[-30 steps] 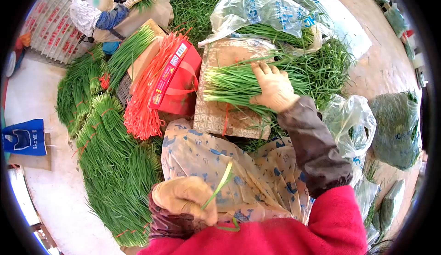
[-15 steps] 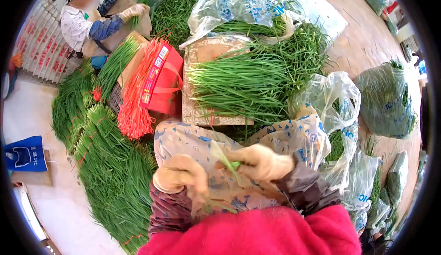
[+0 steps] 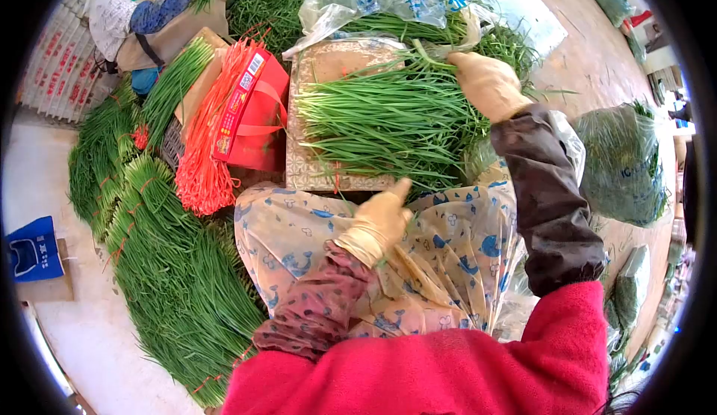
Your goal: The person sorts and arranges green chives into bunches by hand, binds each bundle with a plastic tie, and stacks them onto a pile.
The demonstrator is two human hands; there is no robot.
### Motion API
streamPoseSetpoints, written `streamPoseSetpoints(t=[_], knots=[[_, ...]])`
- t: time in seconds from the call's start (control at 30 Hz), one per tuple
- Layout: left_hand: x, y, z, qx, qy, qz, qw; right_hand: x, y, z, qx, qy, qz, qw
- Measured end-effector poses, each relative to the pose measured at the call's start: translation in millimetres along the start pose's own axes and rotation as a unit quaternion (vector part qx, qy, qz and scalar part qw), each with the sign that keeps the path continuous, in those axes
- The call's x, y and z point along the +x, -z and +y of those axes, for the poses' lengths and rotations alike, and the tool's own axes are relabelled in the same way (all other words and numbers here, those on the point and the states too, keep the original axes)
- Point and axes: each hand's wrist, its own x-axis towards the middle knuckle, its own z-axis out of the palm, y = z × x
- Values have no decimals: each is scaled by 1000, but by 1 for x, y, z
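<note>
My gloved right hand [image 3: 489,85] reaches over the far right of the chive pile, closed on a few chives [image 3: 432,61] whose pale ends point up and left. My gloved left hand [image 3: 377,224] is over my lap, near the front edge of the board, index finger stretched out and nothing seen in it. Between them a layer of loose chives [image 3: 388,124] lies across the patterned board [image 3: 314,180], pale ends to the left. A plastic apron [image 3: 291,243] printed with blue whales covers my lap.
Orange-red ties [image 3: 198,172] hang over a red bag [image 3: 261,142] left of the board. Tied chive bundles [image 3: 187,288] lie on the left floor. Plastic bags [image 3: 388,0] cover chives behind; a filled bag [image 3: 624,165] stands right. A co-worker [image 3: 127,19] sits upper left.
My right hand has swung from my lap up to the far right of the pile with chives. My left hand has moved forward and right, towards the board.
</note>
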Motion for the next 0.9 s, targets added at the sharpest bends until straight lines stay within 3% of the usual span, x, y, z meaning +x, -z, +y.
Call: streamPoseSetpoints(t=[0.03, 0.07, 0.13, 0.23, 0.37, 0.43, 0.5, 0.63, 0.73, 0.77, 0.83, 0.9], knots=[[8, 6, -11, -36, 100, -26, 994, 11, -8, -14, 3, 25, 6, 1000], [15, -4, -40, 13, 120, 56, 991, 27, -22, -26, 1, 38, -17, 999], [31, 2, -82, 60, 274, 1, 960, 48, -41, -52, 30, 88, -26, 995], [47, 11, -113, 64, 382, -29, 922, 73, -66, -94, 82, 138, -31, 987], [72, -10, -146, 44, 419, -45, 906, 97, -95, -127, 75, 170, -83, 979], [85, -29, -176, -64, 431, -59, 898, 103, -103, -132, 82, 211, -131, 965], [93, -30, -181, -130, 428, -46, 893, 105, -112, -128, 183, 246, -153, 939], [108, -11, -164, -242, 378, -40, 893, 101, -106, -102, 264, 193, -169, 930], [116, -4, -155, -406, 379, 16, 831, 85, -109, -70, 275, 211, -16, 938], [118, 3, -145, -416, 393, 20, 820, 74, -107, -61, 279, 175, 22, 944], [123, 3, -157, -433, 367, -41, 822, 42, -82, -43, 332, 72, -78, 937], [125, 8, -159, -402, 347, -70, 845, 1, -87, -32, 361, -9, -91, 928]])
